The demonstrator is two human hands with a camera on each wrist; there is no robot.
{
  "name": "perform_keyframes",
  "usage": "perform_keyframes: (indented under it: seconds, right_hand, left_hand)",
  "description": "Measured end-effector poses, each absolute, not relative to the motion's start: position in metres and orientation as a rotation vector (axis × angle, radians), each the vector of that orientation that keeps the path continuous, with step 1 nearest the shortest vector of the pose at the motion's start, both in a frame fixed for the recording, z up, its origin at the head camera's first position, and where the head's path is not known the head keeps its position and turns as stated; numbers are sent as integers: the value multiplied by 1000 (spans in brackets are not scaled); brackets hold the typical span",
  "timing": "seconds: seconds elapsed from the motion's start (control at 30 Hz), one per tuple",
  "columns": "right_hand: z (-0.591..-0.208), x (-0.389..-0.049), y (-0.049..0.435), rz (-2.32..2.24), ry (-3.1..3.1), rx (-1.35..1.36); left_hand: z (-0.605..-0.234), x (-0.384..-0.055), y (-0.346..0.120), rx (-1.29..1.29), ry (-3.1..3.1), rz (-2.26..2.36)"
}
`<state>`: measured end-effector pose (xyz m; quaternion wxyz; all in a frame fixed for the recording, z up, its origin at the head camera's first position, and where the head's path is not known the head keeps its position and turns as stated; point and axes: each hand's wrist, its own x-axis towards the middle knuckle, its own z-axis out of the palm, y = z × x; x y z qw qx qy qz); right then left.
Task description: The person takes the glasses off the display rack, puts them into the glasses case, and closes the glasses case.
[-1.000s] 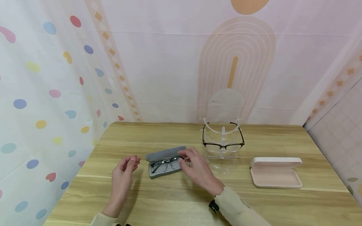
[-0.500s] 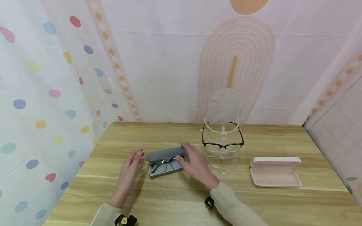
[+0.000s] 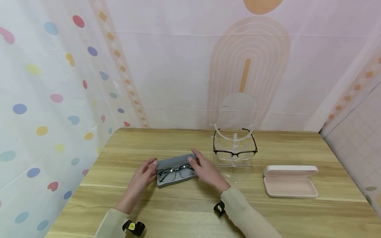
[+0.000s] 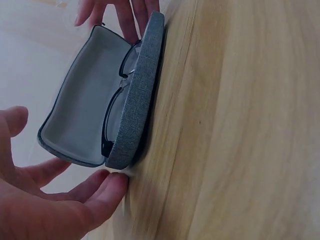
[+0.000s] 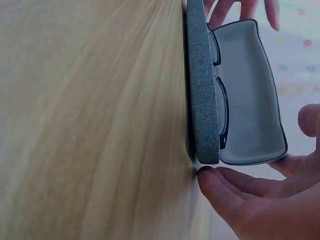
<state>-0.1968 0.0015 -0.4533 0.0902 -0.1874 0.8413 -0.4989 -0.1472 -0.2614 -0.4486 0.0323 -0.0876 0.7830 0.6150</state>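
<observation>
A grey fabric-covered glasses case (image 3: 176,161) lies on the table with its lid raised. Inside it rests a pair of black-browed eyeglasses (image 3: 176,170), also visible in the left wrist view, where the case base (image 4: 137,100) hides the lower part of the lenses. My left hand (image 3: 142,177) is at the left end of the case, thumb held apart, fingertips at the base end and one finger behind the lid. At the opposite end, my right hand (image 3: 209,172) has its fingers beside the base and behind the lid (image 5: 250,95), its thumb apart from the lid.
Behind and to the right stands a clear display stand (image 3: 235,136) bearing black-framed eyeglasses (image 3: 234,155). A white case with a pale pink lining (image 3: 291,187) lies open at the right. Patterned curtains (image 3: 178,76) hang behind the wooden table (image 3: 178,211).
My left hand has moved right and up to the left end of the case. My right hand has shifted from over the eyeglasses to the case's right end. The lid stands slightly more upright.
</observation>
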Motion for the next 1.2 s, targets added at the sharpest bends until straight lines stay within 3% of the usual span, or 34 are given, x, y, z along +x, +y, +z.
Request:
perform_keyframes:
  seconds: [1.2]
  right_hand:
    - [-447, -209, 11, -1456, 2449, -666]
  left_hand:
    - [-457, -148, -267, -115, 2405, 1920]
